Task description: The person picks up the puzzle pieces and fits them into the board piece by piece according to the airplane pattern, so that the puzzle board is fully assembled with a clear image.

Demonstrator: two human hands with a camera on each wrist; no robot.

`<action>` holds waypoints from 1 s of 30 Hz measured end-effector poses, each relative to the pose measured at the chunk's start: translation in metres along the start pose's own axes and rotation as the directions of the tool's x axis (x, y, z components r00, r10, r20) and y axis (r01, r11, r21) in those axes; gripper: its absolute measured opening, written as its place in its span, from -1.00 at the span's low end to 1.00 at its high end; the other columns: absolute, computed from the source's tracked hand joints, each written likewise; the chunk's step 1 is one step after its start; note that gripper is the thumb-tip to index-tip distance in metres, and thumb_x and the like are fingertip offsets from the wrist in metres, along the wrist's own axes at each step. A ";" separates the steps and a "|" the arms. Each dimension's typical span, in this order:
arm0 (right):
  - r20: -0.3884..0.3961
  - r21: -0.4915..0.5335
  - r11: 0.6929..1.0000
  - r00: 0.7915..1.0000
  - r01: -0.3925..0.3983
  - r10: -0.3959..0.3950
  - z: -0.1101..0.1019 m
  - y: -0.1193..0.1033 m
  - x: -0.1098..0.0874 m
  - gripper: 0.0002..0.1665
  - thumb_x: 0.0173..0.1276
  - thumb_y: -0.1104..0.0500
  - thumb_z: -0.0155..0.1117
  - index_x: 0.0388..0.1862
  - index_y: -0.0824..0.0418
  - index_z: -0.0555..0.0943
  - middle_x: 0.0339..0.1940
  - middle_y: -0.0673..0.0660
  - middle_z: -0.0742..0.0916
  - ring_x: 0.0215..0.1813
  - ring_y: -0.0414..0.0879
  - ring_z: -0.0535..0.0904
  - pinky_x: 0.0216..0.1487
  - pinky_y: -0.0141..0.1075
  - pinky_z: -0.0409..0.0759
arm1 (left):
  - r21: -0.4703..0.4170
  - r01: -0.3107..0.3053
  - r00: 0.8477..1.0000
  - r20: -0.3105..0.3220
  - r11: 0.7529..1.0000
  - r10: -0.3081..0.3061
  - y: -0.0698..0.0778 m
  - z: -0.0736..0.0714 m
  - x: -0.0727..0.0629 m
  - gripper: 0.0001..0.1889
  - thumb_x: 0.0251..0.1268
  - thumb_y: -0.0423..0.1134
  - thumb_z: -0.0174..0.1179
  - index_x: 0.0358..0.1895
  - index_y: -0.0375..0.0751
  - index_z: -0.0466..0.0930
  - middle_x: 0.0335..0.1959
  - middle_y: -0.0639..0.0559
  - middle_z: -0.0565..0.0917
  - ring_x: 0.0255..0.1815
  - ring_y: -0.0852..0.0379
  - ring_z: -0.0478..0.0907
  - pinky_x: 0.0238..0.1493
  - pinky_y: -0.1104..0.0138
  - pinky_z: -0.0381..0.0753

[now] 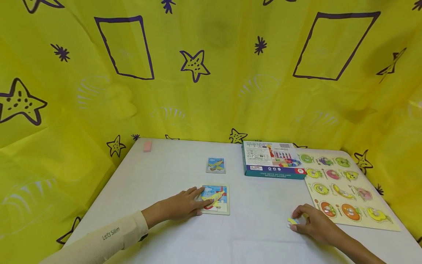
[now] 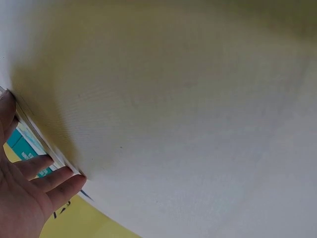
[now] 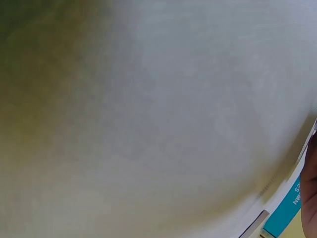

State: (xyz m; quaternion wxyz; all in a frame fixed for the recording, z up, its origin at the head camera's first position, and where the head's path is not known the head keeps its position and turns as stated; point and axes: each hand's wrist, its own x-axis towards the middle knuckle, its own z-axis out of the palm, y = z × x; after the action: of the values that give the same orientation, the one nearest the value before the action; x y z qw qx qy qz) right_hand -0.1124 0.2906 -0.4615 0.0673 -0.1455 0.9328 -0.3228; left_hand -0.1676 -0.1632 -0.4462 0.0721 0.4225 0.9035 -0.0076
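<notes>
My left hand [image 1: 182, 206] rests at the left side of a square jigsaw puzzle [image 1: 221, 197] of a yellow airplane, its fingers spread over the puzzle's edge and picture. In the left wrist view the same hand [image 2: 29, 191] reaches along the edge of the board at the far left. Off to the right, thumb and fingers of my right hand [image 1: 313, 224] pinch a small yellow and blue jigsaw piece [image 1: 292, 221] low over the white table. Only a sliver of that hand [image 3: 309, 193] shows in the right wrist view, and the piece is hidden there.
Behind the puzzle lies a small airplane picture card [image 1: 215, 165]. A flat beaded-game box [image 1: 275, 161] stands at the back right, beside a wooden fruit puzzle board [image 1: 359, 200]. A pink block [image 1: 147, 146] sits at the back left. Yellow curtain [image 1: 217, 102] surrounds the table.
</notes>
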 end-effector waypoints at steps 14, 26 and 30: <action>-0.066 -0.088 0.995 0.997 -0.053 0.047 0.003 -0.003 -0.002 -0.63 0.09 0.02 0.58 -0.16 0.14 0.71 -0.23 -0.01 0.66 -0.47 -0.35 0.31 -0.44 -0.43 0.35 | -0.009 0.023 0.999 0.033 1.000 -0.023 0.000 -0.001 0.002 -0.48 0.59 -0.01 0.00 0.54 0.25 0.25 0.55 -0.31 0.22 0.47 -0.32 0.33 0.27 -0.10 0.51; 0.004 0.004 0.999 0.999 -0.043 0.043 0.000 -0.005 -0.001 -0.60 0.16 0.07 0.55 -0.13 0.18 0.57 -0.23 0.05 0.66 -0.53 -0.34 0.33 -0.49 -0.43 0.36 | -0.013 0.041 0.998 0.043 0.999 -0.041 0.003 -0.001 0.000 -0.47 0.58 0.00 0.00 0.54 0.27 0.24 0.55 -0.29 0.22 0.48 -0.31 0.32 0.27 -0.11 0.51; 0.066 0.126 0.992 0.998 0.017 -0.025 0.001 -0.004 -0.001 -0.65 0.29 0.16 0.45 -0.06 0.26 0.55 -0.24 0.10 0.62 -0.57 -0.35 0.36 -0.55 -0.43 0.40 | -0.013 0.039 0.999 0.038 0.999 -0.038 0.003 -0.001 0.000 -0.47 0.58 0.00 0.01 0.54 0.27 0.25 0.54 -0.29 0.24 0.47 -0.32 0.32 0.27 -0.12 0.51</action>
State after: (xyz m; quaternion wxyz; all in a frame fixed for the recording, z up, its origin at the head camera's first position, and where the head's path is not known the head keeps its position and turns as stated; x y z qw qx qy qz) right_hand -0.1105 0.2870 -0.4594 0.1043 -0.1615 0.9063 -0.3762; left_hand -0.1657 -0.1609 -0.4450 0.0921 0.4044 0.9099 -0.0108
